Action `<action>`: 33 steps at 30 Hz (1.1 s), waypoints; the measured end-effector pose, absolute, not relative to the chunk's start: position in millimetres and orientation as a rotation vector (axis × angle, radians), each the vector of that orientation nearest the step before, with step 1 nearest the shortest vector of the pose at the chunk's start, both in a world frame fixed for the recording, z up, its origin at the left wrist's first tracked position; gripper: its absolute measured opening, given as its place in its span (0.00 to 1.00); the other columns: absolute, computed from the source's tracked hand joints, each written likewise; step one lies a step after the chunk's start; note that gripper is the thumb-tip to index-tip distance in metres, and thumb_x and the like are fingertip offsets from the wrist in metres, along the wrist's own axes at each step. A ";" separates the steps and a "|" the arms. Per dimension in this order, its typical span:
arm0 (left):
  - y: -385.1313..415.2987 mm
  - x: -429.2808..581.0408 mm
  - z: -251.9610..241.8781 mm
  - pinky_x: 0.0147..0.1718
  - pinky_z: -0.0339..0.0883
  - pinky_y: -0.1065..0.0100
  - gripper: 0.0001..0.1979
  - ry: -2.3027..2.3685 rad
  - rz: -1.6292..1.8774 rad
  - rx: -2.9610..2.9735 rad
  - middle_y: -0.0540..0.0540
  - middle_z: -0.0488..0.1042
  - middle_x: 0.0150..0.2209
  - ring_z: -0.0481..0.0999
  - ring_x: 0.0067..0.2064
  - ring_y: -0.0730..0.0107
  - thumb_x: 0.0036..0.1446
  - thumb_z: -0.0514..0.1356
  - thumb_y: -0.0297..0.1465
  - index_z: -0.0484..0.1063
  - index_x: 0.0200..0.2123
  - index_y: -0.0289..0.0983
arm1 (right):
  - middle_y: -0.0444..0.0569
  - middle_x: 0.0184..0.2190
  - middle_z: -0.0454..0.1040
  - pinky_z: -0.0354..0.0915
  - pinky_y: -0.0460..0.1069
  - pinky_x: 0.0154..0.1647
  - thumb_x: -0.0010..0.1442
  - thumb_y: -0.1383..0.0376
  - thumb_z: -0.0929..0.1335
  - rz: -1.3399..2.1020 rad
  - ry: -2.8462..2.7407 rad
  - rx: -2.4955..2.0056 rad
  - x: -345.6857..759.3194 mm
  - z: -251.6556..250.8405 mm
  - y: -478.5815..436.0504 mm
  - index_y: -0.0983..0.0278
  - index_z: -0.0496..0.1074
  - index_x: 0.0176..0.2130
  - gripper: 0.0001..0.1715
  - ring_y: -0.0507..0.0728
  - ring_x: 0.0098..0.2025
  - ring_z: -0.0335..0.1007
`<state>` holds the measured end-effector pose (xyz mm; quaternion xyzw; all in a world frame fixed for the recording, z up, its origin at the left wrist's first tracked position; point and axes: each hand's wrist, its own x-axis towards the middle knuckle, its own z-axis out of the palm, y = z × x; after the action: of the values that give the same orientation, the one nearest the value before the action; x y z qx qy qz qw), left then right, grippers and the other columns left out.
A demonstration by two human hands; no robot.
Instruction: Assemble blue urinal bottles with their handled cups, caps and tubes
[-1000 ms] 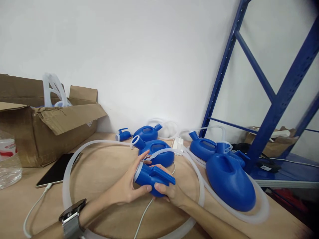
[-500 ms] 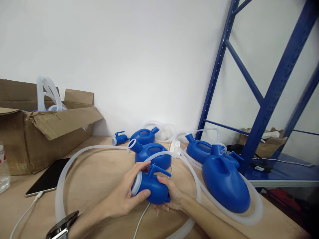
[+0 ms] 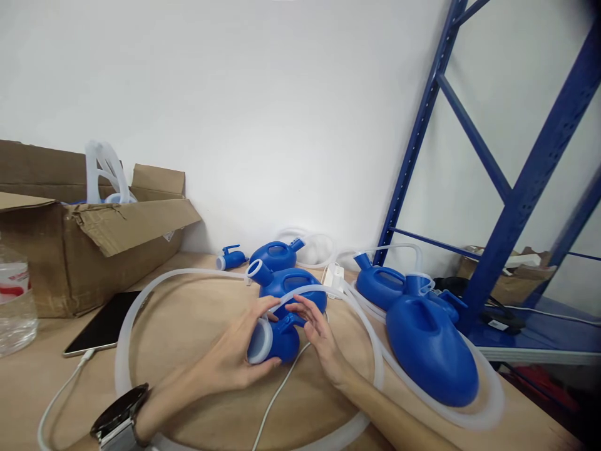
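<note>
Low over the table, a small blue urinal cup (image 3: 286, 344) with a white rim has its mouth turned toward the left and toward me. My left hand (image 3: 244, 351) grips it around the rim, thumb below and fingers above. Beside the cup's raised handle, my right hand (image 3: 322, 335) has its fingers stretched out and apart; whether a fingertip touches the handle I cannot tell. Just behind both hands lies a blue urinal bottle (image 3: 300, 282) with an open, white-rimmed neck. A clear white tube (image 3: 126, 332) loops across the table around my hands.
More blue bottles lie at the back (image 3: 273, 255) and right (image 3: 432, 354), with another small cup (image 3: 231, 258) near the wall. On the left are a cardboard box (image 3: 98, 263), a tablet (image 3: 106, 322) and a water bottle (image 3: 16, 307). A blue metal rack (image 3: 511, 200) stands to the right.
My right hand has let go of the cup's far end and its fingers have opened near the handle. The cup has turned, so its mouth shows more toward me.
</note>
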<state>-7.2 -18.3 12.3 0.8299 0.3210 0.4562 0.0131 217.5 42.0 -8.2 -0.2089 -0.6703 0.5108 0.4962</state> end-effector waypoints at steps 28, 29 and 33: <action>-24.8 -6.2 9.5 0.59 0.72 0.62 0.36 0.950 1.347 2.922 0.37 0.75 0.59 0.75 0.61 0.58 0.58 0.65 0.31 0.55 0.67 0.39 | 0.47 0.36 0.75 0.64 0.50 0.40 0.58 0.48 0.71 1.123 -1.695 -0.804 210.3 5.8 21.8 0.62 0.76 0.40 0.21 0.56 0.37 0.67; -24.9 -6.6 9.4 0.58 0.72 0.63 0.36 0.956 1.351 2.931 0.36 0.75 0.59 0.76 0.61 0.57 0.58 0.65 0.31 0.56 0.67 0.39 | 0.48 0.37 0.75 0.64 0.50 0.40 0.58 0.48 0.70 1.111 -1.710 -0.796 210.2 4.7 21.6 0.62 0.76 0.40 0.21 0.57 0.37 0.67; -26.3 -6.3 10.4 0.55 0.74 0.64 0.33 0.948 1.392 2.971 0.36 0.76 0.58 0.78 0.58 0.56 0.57 0.65 0.31 0.60 0.64 0.40 | 0.48 0.37 0.76 0.65 0.49 0.38 0.60 0.47 0.69 1.050 -1.751 -0.764 208.2 2.1 18.1 0.62 0.76 0.41 0.22 0.57 0.38 0.68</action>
<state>-6.3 -26.3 10.4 0.8618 0.2748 0.4038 -0.1365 208.2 18.1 2.1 -0.3108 -0.7122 0.4272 0.4622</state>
